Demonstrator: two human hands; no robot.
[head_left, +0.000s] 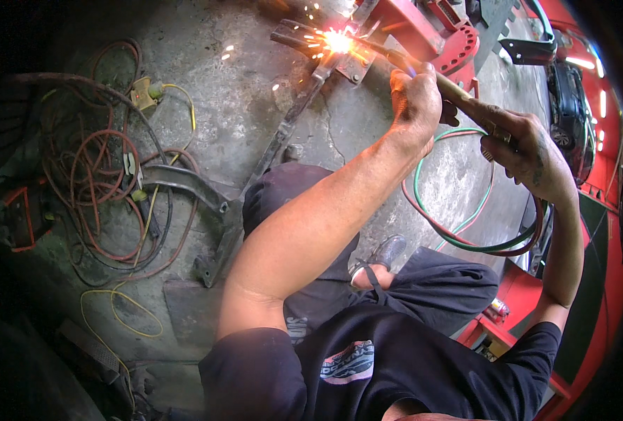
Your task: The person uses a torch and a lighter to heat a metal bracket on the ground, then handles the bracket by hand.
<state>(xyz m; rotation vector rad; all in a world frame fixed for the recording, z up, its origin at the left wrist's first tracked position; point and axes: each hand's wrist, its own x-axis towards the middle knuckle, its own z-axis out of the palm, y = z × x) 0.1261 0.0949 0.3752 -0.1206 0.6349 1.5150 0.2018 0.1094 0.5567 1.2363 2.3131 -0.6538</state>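
Both my hands are closed on a long cutting torch (460, 97) that slants across the upper middle. My left hand (416, 102) wraps around it nearer the tip, its fingers partly hidden. Farther back, my right hand (532, 151) grips the handle by the brass fittings. At the tip, a bright glow (338, 42) throws sparks and hides the exact spot where the metal is heated. That spot lies on a long dark steel frame piece (283, 130) on the concrete floor. Green and red hoses (415, 188) loop down below my right hand.
Beside the glow stands a red steel stand (458, 52) with a perforated plate. Tangled reddish cables (90, 172) and a yellow cord (192, 112) lie at left, near a curved metal arm (185, 181). My bent knee (283, 189) is close to the frame piece. Red shelving (515, 295) stands at right.
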